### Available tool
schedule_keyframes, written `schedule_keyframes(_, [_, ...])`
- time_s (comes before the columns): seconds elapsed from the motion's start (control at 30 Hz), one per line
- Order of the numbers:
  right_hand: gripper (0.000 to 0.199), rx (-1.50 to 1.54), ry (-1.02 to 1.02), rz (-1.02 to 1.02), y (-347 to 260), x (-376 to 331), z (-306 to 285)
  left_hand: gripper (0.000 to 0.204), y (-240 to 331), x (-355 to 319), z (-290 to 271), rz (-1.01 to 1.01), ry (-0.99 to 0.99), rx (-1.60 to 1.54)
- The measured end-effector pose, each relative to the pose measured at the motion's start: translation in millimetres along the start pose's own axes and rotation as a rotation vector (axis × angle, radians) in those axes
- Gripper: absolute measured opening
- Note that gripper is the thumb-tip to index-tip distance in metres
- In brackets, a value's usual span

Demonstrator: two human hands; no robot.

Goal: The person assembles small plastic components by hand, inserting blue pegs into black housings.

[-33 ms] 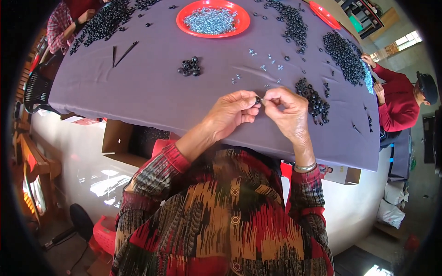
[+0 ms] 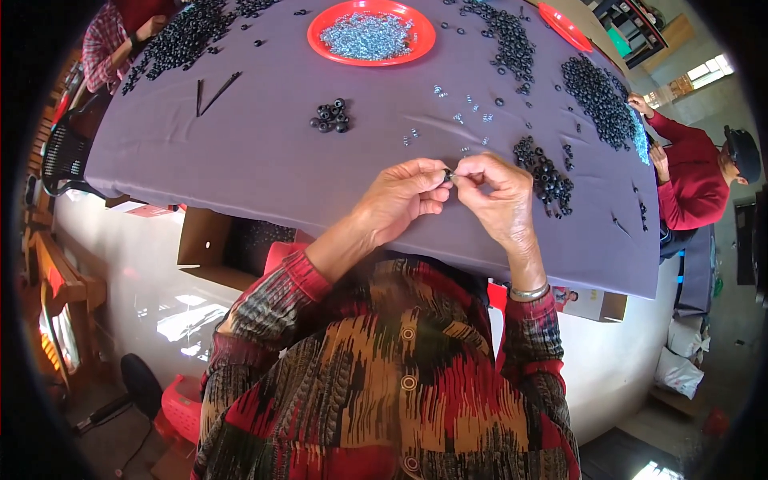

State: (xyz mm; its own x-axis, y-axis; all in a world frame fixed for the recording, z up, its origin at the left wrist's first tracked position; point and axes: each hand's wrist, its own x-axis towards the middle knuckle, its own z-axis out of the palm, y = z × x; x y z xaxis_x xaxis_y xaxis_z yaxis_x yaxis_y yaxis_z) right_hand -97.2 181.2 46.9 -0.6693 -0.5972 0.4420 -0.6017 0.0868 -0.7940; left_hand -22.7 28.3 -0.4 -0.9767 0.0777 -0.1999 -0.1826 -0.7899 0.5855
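Observation:
My left hand [image 2: 410, 194] pinches a small black round part [image 2: 446, 175] between thumb and fingertips, just above the near part of the table. Close against it, my right hand [image 2: 498, 194] has thumb and forefinger pressed together at the part's edge. A tiny pale glint shows between the fingertips, too small to name. Beyond my hands lie several loose silvery springs [image 2: 458, 118]. A small group of black round parts [image 2: 330, 116] sits to the left, and a larger pile of black parts [image 2: 552, 186] is beside my right hand.
A red plate [image 2: 314, 38] heaped with silvery springs [image 2: 366, 37] stands farther back on the purple-grey tablecloth [image 2: 240, 160]. Black heaps [image 2: 596, 100] lie around it, and two thin black sticks [image 2: 218, 94] lie at left. Co-workers sit at right [image 2: 684, 172] and far left [image 2: 104, 52].
My right hand has shifted very slightly left, nearer to the black part. My left hand stays where it was.

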Motion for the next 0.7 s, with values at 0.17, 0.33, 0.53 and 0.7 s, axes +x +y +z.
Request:
schedule_keyframes(0.17, [0.012, -0.200, -0.024, -0.055, -11, -2, 2, 0.013, -3, -1, 0, 0.024, -0.043, -0.033])
schedule_keyframes(0.33, [0.009, -0.137, 0.012, -0.029, -13, -7, 13, 0.015, -1, -15, -2, 0.086, 0.015, 0.025])
schedule_keyframes(0.53, [0.012, 0.562, -0.191, 0.544, -8, -7, 5, 0.016, 3, -23, -9, -0.004, -0.090, 0.115])
schedule_keyframes(0.7, [0.009, 0.548, -0.225, 0.584, -3, -12, 10, 0.017, 9, -25, -4, 0.001, -0.165, 0.149])
